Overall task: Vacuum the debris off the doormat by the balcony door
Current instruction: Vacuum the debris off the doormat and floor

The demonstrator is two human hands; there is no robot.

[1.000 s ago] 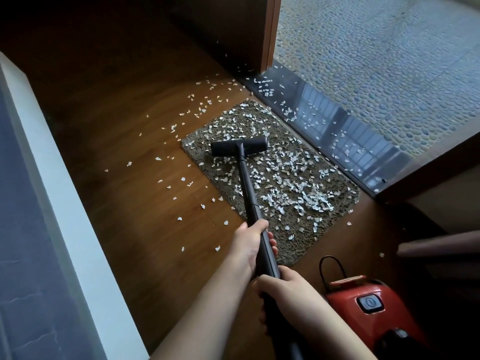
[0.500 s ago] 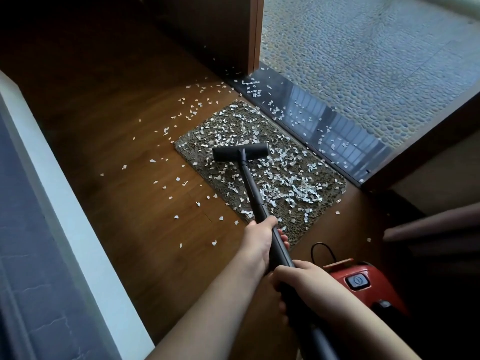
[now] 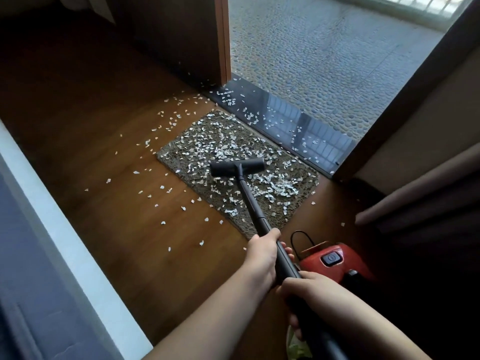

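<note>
A brown doormat [image 3: 181,154] lies on the wooden floor by the balcony door sill, strewn with white paper scraps [image 3: 280,187]. The black vacuum head [image 3: 237,167] rests flat on the mat's middle, its black wand [image 3: 250,201] running back toward me. My left hand [image 3: 263,253] grips the wand further up; my right hand [image 3: 309,289] grips it just behind, nearer my body. The red vacuum body [image 3: 335,261] sits on the floor to the right of my hands.
More scraps [image 3: 161,188] lie on the wooden floor left of the mat and on the dark glossy sill [image 3: 298,120]. A wooden door frame [image 3: 223,40] stands at the back, pebbled balcony floor [image 3: 324,55] beyond. A white ledge [image 3: 52,224] runs along the left; curtain folds [image 3: 415,198] hang right.
The vacuum head has moved from the mat's left part toward its middle and right. My view has shifted left and tilted up, so the mat and vacuum body appear further right.
</note>
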